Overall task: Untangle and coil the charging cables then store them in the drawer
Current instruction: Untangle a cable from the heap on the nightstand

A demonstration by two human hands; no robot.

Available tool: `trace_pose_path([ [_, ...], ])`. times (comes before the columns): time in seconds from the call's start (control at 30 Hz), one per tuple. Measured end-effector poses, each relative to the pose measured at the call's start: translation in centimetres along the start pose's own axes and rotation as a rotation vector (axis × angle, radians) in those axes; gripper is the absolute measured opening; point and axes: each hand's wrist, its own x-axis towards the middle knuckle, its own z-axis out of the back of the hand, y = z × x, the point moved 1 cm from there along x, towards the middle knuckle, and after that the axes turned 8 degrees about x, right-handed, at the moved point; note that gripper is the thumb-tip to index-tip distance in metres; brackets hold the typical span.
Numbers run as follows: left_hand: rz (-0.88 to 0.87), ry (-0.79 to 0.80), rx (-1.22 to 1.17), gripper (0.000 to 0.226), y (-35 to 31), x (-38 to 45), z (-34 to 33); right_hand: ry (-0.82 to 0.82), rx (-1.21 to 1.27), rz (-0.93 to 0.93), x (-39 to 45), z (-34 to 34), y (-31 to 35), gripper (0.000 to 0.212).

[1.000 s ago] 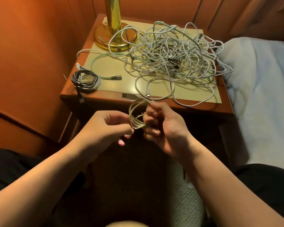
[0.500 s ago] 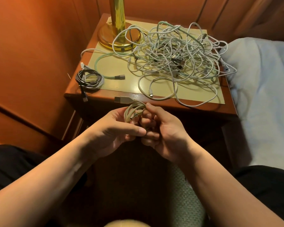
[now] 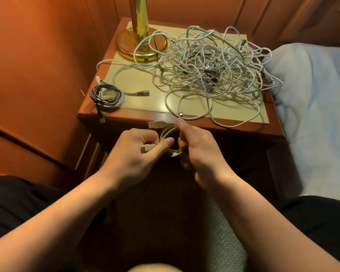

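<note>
A small coil of white cable (image 3: 168, 134) hangs in the air just before the nightstand's front edge, held between both hands. My right hand (image 3: 198, 148) grips the coil's right side, thumb up at its top. My left hand (image 3: 137, 150) pinches one plug end of that cable between thumb and fingers. The other USB plug (image 3: 154, 124) sticks out left above the coil. A big tangle of white and mint cables (image 3: 208, 69) covers the nightstand top (image 3: 145, 89). A finished black and white coil (image 3: 106, 95) lies at its front left corner.
A brass lamp base (image 3: 139, 46) stands at the back left of the nightstand, with cables looped around it. A bed with a pale sheet (image 3: 312, 107) borders the right side. Wood panelling closes the left. The nightstand's front is dark; no drawer can be made out.
My left hand closed against the coil, then drew back left pinching a plug end. The right hand kept its hold on the coil and its thumb rose to the top.
</note>
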Motion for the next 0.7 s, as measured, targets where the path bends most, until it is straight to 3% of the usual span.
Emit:
trace_pose_path([
  [0.17, -0.138, 0.131, -0.12, 0.043, -1.8, -0.8, 0.4, -0.059, 0.05, -0.023, 0.4, 0.2, 0.5, 0.044],
  [0.43, -0.376, 0.014, 0.121, 0.041, -2.4, -1.5, 1.5, -0.031, 0.06, -0.066, 1.5, -0.3, -0.1, 0.027],
  [0.7, -0.375, -0.021, 0.149, 0.04, -2.1, -1.6, 2.5, -0.007, 0.087, -0.071, 2.0, -1.3, -0.2, 0.028],
])
